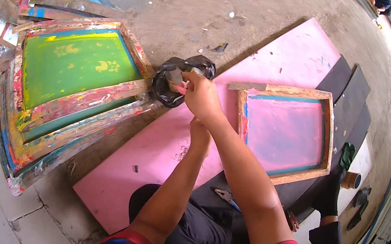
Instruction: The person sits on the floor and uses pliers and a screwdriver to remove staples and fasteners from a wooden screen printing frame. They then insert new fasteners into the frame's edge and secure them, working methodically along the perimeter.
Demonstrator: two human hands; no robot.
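My right hand [201, 95] reaches forward to a black plastic bag [177, 75] on the concrete floor and pinches a small pink piece [180, 88] at the bag's opening. My left hand [199, 132] lies mostly hidden beneath my right forearm, so its grip cannot be seen. Both hands hover over a large pink board [159, 152] lying on the floor. To the right on that board lies a wooden printing screen frame [284, 131] with pink mesh.
A stack of paint-stained wooden screen frames [74, 86], the top one green, stands at left. Black sheets [351, 104] lie at right by a tape roll [351, 180]. Pliers [225, 196] rest near my lap. Buckets and boards sit at the far left.
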